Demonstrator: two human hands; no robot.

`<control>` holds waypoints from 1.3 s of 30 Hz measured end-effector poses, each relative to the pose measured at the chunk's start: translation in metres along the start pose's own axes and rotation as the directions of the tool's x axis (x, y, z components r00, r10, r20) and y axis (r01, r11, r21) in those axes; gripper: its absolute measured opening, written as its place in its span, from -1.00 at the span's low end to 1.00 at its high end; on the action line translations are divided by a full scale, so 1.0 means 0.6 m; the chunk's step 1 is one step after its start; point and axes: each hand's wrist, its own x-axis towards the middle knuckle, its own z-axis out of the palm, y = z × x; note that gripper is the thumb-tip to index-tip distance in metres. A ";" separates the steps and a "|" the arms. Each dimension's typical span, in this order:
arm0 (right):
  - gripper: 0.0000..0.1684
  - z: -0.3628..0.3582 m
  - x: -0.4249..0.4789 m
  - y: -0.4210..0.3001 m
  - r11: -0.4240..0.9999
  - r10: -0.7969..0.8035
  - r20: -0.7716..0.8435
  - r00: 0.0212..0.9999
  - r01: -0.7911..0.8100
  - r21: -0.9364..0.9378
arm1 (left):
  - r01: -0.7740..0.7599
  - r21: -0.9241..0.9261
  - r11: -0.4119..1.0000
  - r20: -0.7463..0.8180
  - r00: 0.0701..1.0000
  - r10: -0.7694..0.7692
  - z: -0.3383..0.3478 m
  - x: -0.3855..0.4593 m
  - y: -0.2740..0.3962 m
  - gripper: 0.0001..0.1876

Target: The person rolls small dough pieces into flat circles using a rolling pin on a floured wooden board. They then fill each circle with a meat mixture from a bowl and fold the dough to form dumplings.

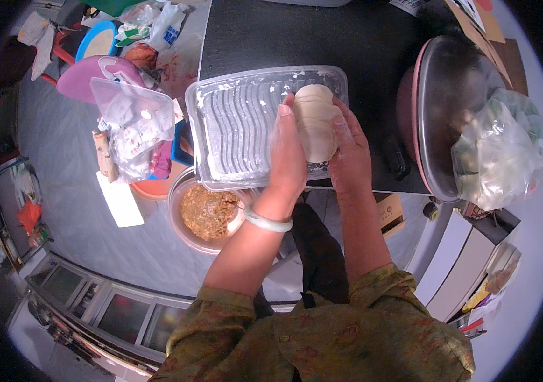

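Between my two hands is a stack of round, flat dough wrappers, pale and overlapping lengthwise [317, 123]. My left hand [289, 150] presses along its left side, the thumb near the top; a pale bangle circles that wrist. On the other side, my right hand [350, 148] grips the stack with curved fingers. Both hold it over the right part of a clear plastic tray [238, 129], whose ribbed bottom is dusted with flour. A bowl of brown minced filling [208, 215], with a utensil in it, stands below the tray's left corner.
The tray lies on a black table [262, 38]. At right are a large metal basin [443, 119] and a full plastic bag [496, 153]. Left of the table stand a pink lid [78, 81], a clear container [149, 102] and plastic bags. An open cardboard box [390, 212] is under the table edge.
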 end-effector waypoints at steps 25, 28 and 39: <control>-0.54 0.046 -0.170 0.083 0.954 -0.299 0.409 0.862 0.275 0.117 | -0.262 -0.436 0.861 -0.393 0.916 0.080 -0.398 -0.266 0.027 -0.46; -0.55 0.077 -0.200 0.141 0.997 -0.079 0.590 0.804 0.071 0.036 | -0.358 -0.429 0.829 -0.520 0.849 0.097 -0.478 -0.322 -0.017 -0.56; -0.61 0.124 -0.129 0.330 0.959 0.224 0.674 0.704 -0.281 -0.026 | -0.529 -0.290 0.797 -0.828 0.557 0.068 -0.644 -0.346 -0.222 -0.69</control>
